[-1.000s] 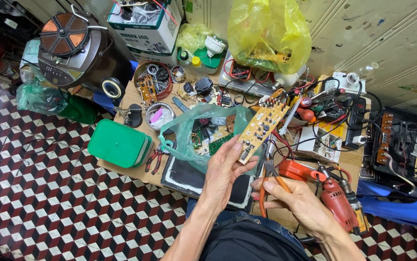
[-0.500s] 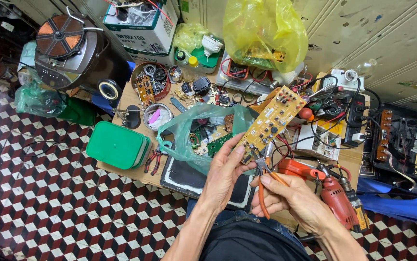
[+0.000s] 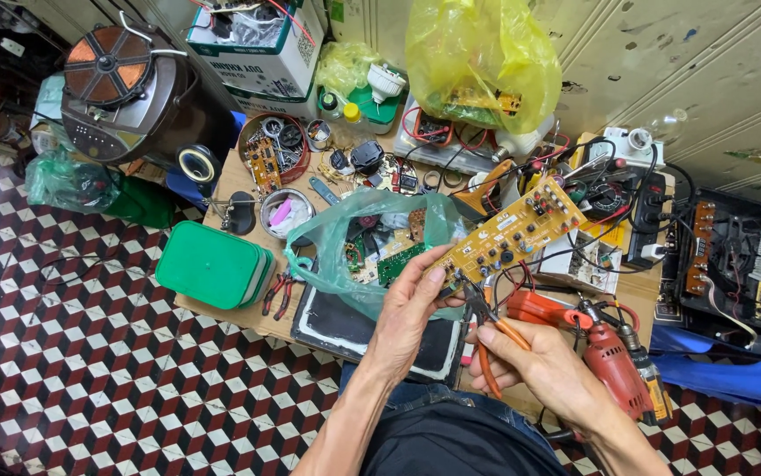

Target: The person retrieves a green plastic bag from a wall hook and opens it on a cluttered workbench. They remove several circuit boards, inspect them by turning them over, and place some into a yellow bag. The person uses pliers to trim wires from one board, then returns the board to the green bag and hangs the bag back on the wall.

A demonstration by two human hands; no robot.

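Left hand (image 3: pixel 411 313) pinched the long yellow circuit board (image 3: pixel 511 240) above the cluttered worktop's front edge (image 3: pixel 222 316) — right hand (image 3: pixel 543 366) squeezed orange-handled pliers (image 3: pixel 486 322) at its lower end, apparently mid-snip — steady grip needed.

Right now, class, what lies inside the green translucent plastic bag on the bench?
Inside the green plastic bag a green circuit board and small dark electronic parts show through. Its lower contents are hidden behind the left hand and the bag's folds.

plier tips (image 3: pixel 471 295) too small to read against circuit board (image 3: pixel 511 238), worktop (image 3: pixel 248 308) near edge hidden under left hand (image 3: pixel 411 308), cardboard box (image 3: pixel 261 44) top cut off
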